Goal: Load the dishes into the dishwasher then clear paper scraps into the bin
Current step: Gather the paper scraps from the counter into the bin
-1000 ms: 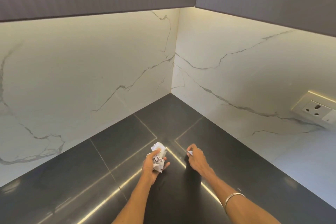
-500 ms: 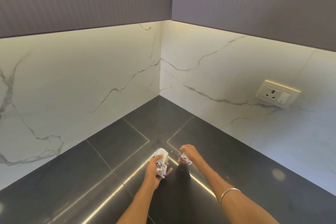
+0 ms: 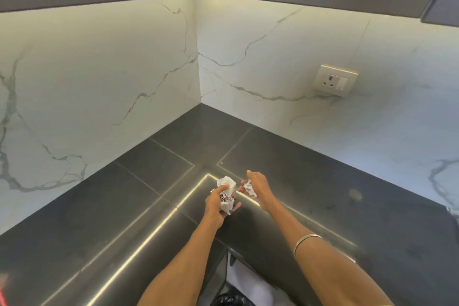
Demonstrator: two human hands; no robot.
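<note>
A dark, glossy countertop is wrapping round a corner, its two runs meeting at the far corner under the marble walls. Thin seams are dividing the surface into rectangular slabs, and bright reflected light lines are running across it, parallel to its back edges and bending near the middle. A tiny white speck is lying on the surface just beside a seam corner, toward the far corner. A dull round smudge is showing on the right run, near its back edge. The front edges are meeting at an inner corner at the bottom.
</note>
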